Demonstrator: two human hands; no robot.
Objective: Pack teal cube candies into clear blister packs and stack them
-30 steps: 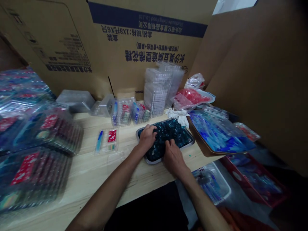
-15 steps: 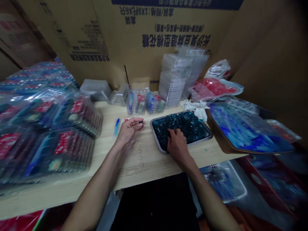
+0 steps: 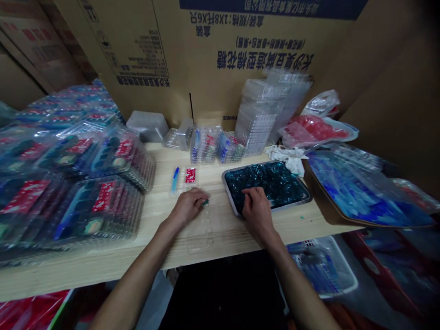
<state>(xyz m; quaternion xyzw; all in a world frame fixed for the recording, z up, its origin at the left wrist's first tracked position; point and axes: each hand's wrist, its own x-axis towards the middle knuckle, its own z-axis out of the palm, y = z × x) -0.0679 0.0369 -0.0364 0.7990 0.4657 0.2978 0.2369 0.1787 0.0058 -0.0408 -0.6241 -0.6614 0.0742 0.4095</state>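
My left hand (image 3: 188,206) is closed in a pinch on a small dark green piece (image 3: 205,201), just above a clear plastic blister tray (image 3: 200,233) on the table. At the tray's far end lie a blue pen-shaped item (image 3: 175,179) and a red packet with white marks (image 3: 190,175). My right hand (image 3: 256,208) hangs over the near left part of a shallow tray (image 3: 231,201), fingers curled together. Many dark teal, shiny small pieces (image 3: 275,183) fill that tray. Whatever sits between the right fingertips is hidden.
Filled clear packs (image 3: 113,206) are stacked on the left. Along the back stand two filled packs (image 3: 205,145) and stacked clear trays (image 3: 256,119). To the right are a white cloth (image 3: 288,158), a bag of red packets (image 3: 314,128) and a carton of blue items (image 3: 354,188).
My left hand has come nearer to me with the small dark green piece, uncovering the red packet. My right hand stays at the shallow tray, its fingers slightly shifted. The view has shifted slightly.
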